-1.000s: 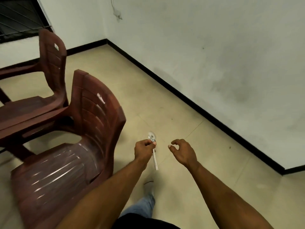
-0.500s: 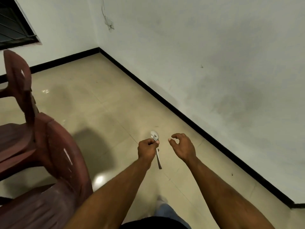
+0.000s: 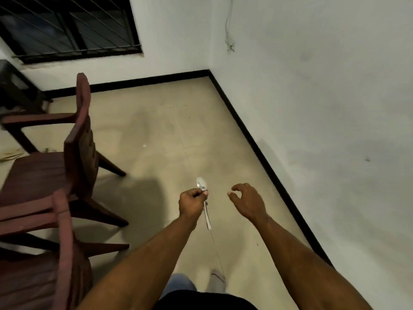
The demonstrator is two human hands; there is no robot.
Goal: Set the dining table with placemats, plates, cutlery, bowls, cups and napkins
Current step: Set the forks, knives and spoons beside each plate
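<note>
Two dark red plastic chairs stand on a beige tiled floor along the left side of the room, the far chair with its back turned toward the open floor and the near chair just in front of it at the lower left. A barred window sits high in the far white wall, and a black skirting strip runs along the base of both walls into the corner. A thin loose wire hangs down the right wall near that corner. The stretch of floor between the chairs and the right wall lies open ahead of the person.

The left hand grips a metal spoon in a closed fist, the bowl pointing up and away above the knuckles, the handle slanting down below the hand. The spoon is held in mid-air over the floor, well apart from the chairs. The right hand hovers just beside it, fingers loosely curled, thumb and forefinger close together, holding nothing.

A trouser leg and a light-coloured shoe show at the bottom edge. No writing or label can be read anywhere.
</note>
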